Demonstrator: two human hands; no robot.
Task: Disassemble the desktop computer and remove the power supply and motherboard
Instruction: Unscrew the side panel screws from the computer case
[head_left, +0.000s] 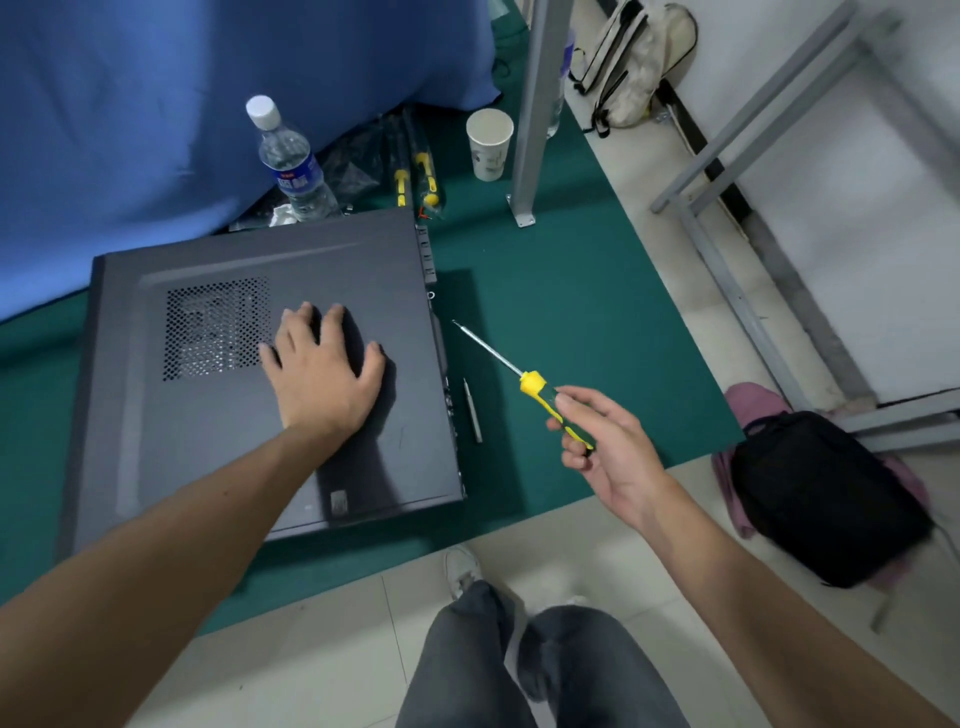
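Bare green mat (571, 291) lies right of the computer case (208, 441) (a loose metal bit (472, 410) just beside it); bottle (293, 166) and cup (489, 144) crowd behind.

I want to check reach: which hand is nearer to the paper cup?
Right. The right hand grips a screwdriver below the paper cup; the left hand rests farther left on the computer case.

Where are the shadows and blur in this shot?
Head view: the left hand casts a dark shadow across the computer case; the frame's edges bend, the metal post leaning; the backpack looks soft.
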